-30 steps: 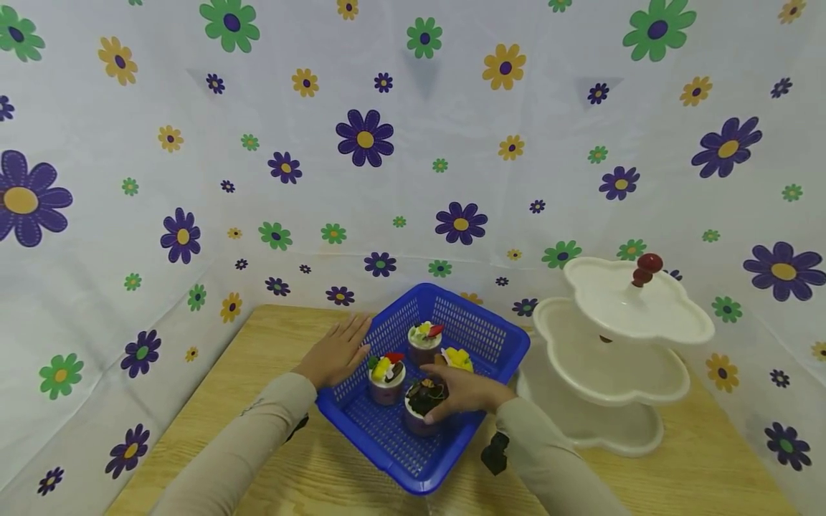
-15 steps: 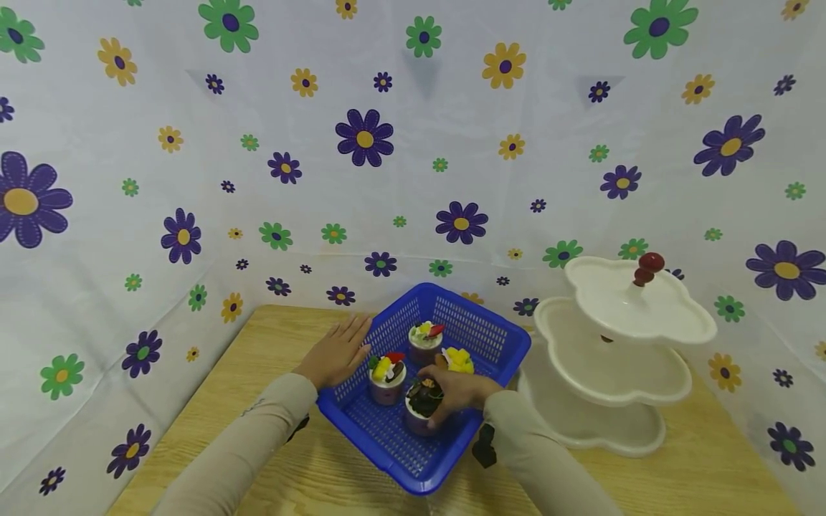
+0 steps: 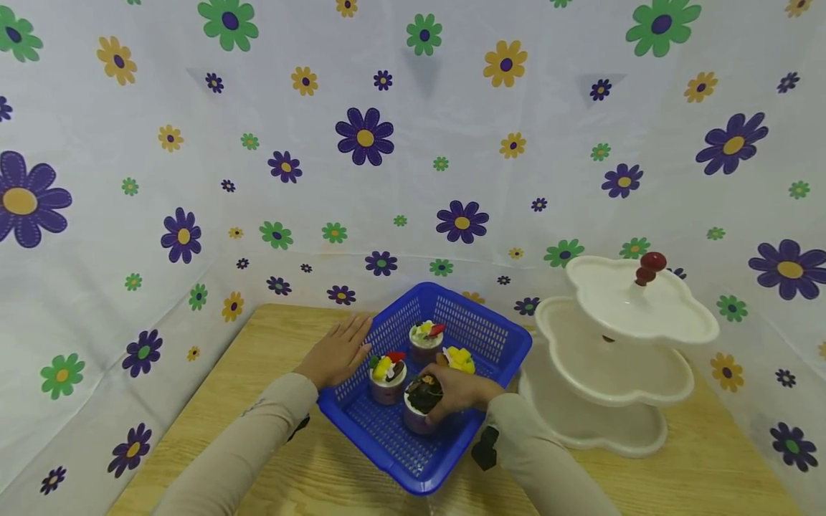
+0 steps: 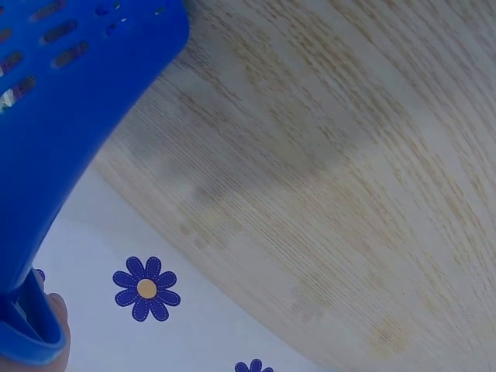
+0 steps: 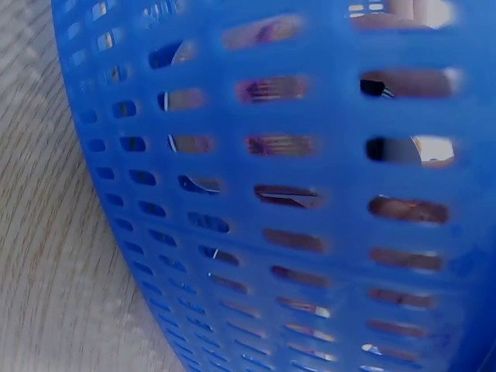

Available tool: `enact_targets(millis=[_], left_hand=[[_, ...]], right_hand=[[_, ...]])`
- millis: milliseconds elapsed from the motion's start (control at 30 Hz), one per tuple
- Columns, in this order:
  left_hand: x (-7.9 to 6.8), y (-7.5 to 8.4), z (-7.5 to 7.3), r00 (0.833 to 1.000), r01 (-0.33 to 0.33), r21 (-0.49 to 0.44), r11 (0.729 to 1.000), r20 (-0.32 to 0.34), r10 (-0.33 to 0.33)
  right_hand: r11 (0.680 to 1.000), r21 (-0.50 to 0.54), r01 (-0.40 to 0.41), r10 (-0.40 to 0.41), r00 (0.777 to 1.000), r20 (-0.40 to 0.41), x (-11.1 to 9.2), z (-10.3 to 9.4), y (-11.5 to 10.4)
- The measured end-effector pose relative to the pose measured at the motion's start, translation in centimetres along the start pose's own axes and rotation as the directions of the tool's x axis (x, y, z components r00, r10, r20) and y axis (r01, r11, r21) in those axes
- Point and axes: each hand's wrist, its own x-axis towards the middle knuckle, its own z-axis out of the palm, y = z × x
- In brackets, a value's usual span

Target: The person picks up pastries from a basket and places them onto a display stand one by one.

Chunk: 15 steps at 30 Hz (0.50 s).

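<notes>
In the head view a blue plastic basket [image 3: 413,466] holds several small dessert cups. My right hand [image 3: 461,393] grips the front one, a dessert cup with a dark chocolate-like topping [image 3: 419,414], fingers behind it and thumb in front. Beside it sit a cup with yellow and red fruit [image 3: 387,383], a cup with a red slice [image 3: 426,342] at the back, and a cup with yellow cubes [image 3: 459,360], partly hidden by my right hand. My left hand [image 3: 334,352] rests at the basket's left rim with straight fingers. The right wrist view shows mostly the basket's slotted wall [image 5: 341,178].
A three-tier white cake stand [image 3: 645,308] with a red knob [image 3: 653,261] stands to the right of the basket. Both rest on a wooden table [image 3: 284,459]. White flower-printed cloth [image 3: 413,186] rises behind and at both sides.
My right hand's fingers and thumb have closed further around the dark-topped dessert cup, and the right wrist has shifted slightly left. The left hand and the basket have stayed in place.
</notes>
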Motion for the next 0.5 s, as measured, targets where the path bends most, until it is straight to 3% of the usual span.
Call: enact_targets(millis=[300, 500], left_hand=[[0.0, 0.2, -0.3, 1.000, 0.001, -0.016, 1.000, -0.002, -0.001], [-0.1, 0.3, -0.3, 1.000, 0.004, -0.013, 1.000, 0.004, -0.004]], right_hand=[[0.999, -0.023, 0.035, -0.036, 0.998, -0.048, -0.7, -0.4, -0.2], [0.995, -0.032, 0.094, -0.098, 0.984, -0.152, -1.6, -1.0, -0.6]])
